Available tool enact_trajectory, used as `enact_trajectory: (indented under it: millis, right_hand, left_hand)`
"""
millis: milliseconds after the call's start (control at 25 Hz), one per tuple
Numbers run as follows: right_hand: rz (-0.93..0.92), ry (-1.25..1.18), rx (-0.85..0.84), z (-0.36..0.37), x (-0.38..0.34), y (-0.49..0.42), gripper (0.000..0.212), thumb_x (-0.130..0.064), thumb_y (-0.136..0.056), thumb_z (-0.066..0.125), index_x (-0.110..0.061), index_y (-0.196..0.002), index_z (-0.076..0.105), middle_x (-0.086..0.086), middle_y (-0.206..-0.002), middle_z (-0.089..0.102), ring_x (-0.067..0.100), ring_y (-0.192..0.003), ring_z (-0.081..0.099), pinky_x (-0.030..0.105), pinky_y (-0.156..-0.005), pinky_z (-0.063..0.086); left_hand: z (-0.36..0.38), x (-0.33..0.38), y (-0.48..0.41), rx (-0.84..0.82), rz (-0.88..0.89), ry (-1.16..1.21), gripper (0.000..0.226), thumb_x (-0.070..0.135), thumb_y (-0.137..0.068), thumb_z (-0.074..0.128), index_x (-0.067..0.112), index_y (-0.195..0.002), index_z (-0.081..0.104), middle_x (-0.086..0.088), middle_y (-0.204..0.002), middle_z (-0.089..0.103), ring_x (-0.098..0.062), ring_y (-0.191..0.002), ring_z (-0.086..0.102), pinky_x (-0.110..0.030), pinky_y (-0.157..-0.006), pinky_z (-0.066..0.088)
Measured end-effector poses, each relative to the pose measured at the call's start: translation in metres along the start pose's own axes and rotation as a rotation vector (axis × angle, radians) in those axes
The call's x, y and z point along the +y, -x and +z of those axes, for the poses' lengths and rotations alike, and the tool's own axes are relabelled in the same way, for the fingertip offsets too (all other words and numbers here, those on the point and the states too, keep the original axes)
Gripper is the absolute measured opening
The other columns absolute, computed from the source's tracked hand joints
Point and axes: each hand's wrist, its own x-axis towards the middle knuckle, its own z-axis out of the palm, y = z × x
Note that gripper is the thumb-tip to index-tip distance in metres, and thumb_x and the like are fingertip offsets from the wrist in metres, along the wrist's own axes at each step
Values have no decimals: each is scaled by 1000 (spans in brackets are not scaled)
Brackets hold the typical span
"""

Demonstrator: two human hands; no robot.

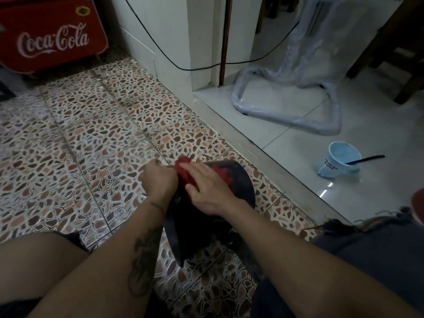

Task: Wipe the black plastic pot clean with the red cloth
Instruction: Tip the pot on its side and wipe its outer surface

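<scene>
Pressure counts: right hand (206,191) lays straight fingers flat on red cloth (187,173), black plastic pot (241,180) tipped sideways beneath them; left hand (158,182), fingers curled round its edge just beside, should brace it against each stroke.

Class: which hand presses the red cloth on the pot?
The right hand, fingers flat on the red cloth; the left hand grips the black pot.

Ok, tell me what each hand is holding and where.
Left hand grips the black pot at its left edge; right hand presses the red cloth flat on it.
</scene>
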Motion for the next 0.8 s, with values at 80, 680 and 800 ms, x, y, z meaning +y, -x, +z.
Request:
enact_trajectory:
  millis: [80, 680, 800]
  right_hand:
    - [47, 67, -26, 11, 5, 11, 61, -47, -100, 36, -42, -157, 16, 1, -170, 10, 21, -155, 2, 49, -124, -4]
    - [176, 127, 2, 6, 28, 23, 61, -41, -103, 30, -30, -161, 14, -1, -171, 6, 19, -156, -3, 56, -122, -10]
    - [29, 71, -13, 14, 16, 21, 60, -35, -102, 37, -33, -160, 19, -4, -170, 11, 18, -156, -1, 51, -124, -8]
  left_hand:
    - [-7, -5, -9, -10, -55, 43, 51, 17, -88, 52, 12, -139, 53, -15, -133, 62, -32, -118, 58, -38, -101, 47]
    - [-6, -29, 38, -77, 225, -185, 65, 23, -95, 40, 10, -156, 22, -8, -165, 21, -28, -149, 22, -47, -121, 22]
    - [-7, -22, 25, -86, 162, -138, 61, 27, -85, 42, 7, -143, 42, -13, -153, 42, -34, -138, 40, -53, -112, 35]
